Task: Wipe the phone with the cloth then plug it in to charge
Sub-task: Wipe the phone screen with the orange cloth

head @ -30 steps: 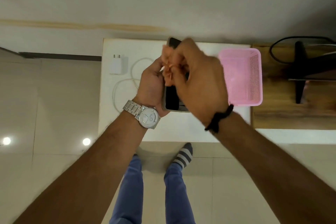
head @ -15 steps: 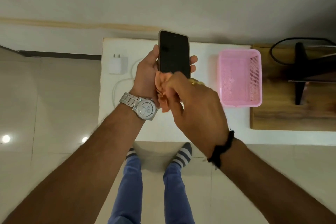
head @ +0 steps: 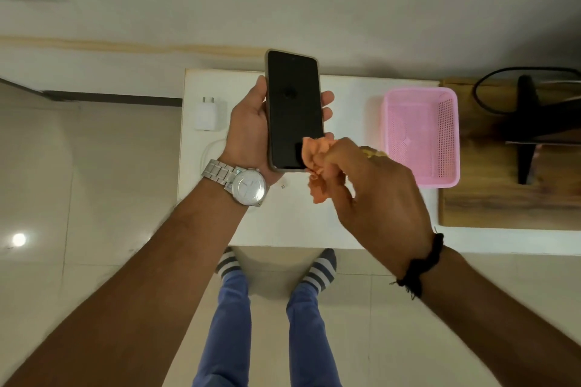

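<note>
White table [head: 345,223] below, with a charger [head: 207,115] at far left and a pink basket [head: 421,135] on the right. Left hand [head: 248,129] grips the phone [head: 294,110] upright above it, thumb left, fingertips curled over the right edge. Right hand [head: 374,188] pinches a bunched orange cloth [head: 317,163] against the phone's near right corner.

No text, label, brand, number or sign can be read anywhere. The phone [head: 295,110] shows only a dark, blank screen. The face of the wristwatch [head: 248,187] is pale and too small and blurred to make out any numerals or maker's name. The white charger [head: 206,116] and the pink basket [head: 421,135] on the table [head: 352,97] carry no legible marking.
</note>
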